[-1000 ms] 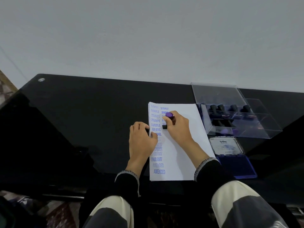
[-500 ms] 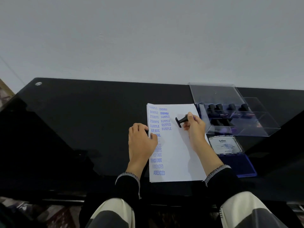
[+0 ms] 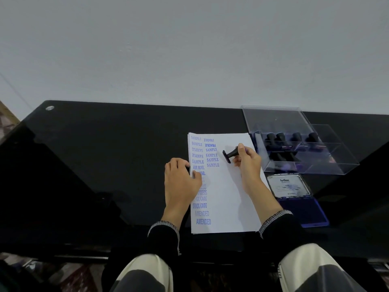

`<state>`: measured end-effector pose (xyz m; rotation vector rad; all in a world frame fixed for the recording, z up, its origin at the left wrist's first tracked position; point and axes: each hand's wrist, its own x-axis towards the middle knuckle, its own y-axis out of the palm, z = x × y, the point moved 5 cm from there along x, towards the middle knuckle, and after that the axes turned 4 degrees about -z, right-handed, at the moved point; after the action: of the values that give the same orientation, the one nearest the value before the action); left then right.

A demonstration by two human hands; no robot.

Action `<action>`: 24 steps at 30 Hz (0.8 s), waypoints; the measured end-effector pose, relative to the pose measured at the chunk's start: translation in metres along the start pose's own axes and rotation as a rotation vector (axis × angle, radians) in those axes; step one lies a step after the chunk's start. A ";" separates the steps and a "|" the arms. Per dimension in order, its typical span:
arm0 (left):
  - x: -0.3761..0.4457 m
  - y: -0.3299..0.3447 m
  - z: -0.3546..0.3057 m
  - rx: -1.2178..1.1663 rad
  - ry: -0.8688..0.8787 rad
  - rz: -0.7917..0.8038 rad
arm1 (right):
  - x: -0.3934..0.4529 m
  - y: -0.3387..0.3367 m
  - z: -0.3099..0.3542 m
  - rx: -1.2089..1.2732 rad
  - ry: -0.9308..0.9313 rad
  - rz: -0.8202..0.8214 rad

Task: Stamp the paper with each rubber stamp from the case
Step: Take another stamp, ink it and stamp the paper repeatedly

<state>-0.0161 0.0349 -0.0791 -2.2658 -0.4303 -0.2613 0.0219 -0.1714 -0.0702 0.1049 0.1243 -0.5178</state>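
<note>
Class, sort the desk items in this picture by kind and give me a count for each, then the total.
Rubber stamp held in the right hand: 1
Stamp handles visible in the clear case: 4
Ink pad: 1
Paper: 1
Total: 8, case included

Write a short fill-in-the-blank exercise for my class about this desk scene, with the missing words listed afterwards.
1. The right hand holds a black rubber stamp lifted above the ____.
2. The left hand rests on the paper's ____ edge.
3. The lowest blue word stamped on the paper is ____.
4. The open ink pad lies on the table just nearer the person than the clear ____.

Missing words: paper; left; AMENDED; case
</note>
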 end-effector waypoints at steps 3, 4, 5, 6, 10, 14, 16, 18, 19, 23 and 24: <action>0.001 0.000 0.000 0.006 0.001 0.001 | -0.006 0.002 0.006 -0.036 -0.062 0.067; 0.000 0.000 0.000 0.009 0.003 0.000 | -0.009 0.002 0.009 -0.052 -0.087 0.097; 0.000 0.000 0.000 0.012 0.003 -0.001 | -0.012 0.003 0.012 -0.064 -0.110 0.126; 0.000 0.000 -0.001 0.013 0.004 -0.003 | -0.016 0.003 0.014 -0.064 -0.128 0.152; 0.000 0.000 -0.002 -0.004 0.022 0.007 | -0.035 -0.008 0.025 -0.041 -0.189 0.197; -0.002 -0.001 -0.007 0.054 0.105 0.032 | -0.052 -0.036 0.033 -0.113 -0.244 0.226; -0.004 -0.003 -0.007 0.098 0.103 0.035 | -0.057 -0.059 0.039 -0.151 -0.249 0.215; -0.006 -0.004 -0.010 0.170 0.097 0.014 | -0.061 -0.088 0.046 -0.146 -0.254 0.189; -0.009 -0.005 -0.013 0.191 0.102 -0.012 | -0.062 -0.105 0.049 -0.158 -0.270 0.161; -0.036 0.004 -0.054 0.035 0.168 -0.036 | -0.063 -0.171 0.051 -0.241 -0.272 0.036; -0.046 0.010 -0.066 -0.009 0.187 0.007 | -0.063 -0.182 0.050 -0.252 -0.278 0.020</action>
<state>-0.0575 -0.0311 -0.0569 -2.2263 -0.3237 -0.4674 -0.1191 -0.3046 -0.0238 -0.2114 -0.0840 -0.4886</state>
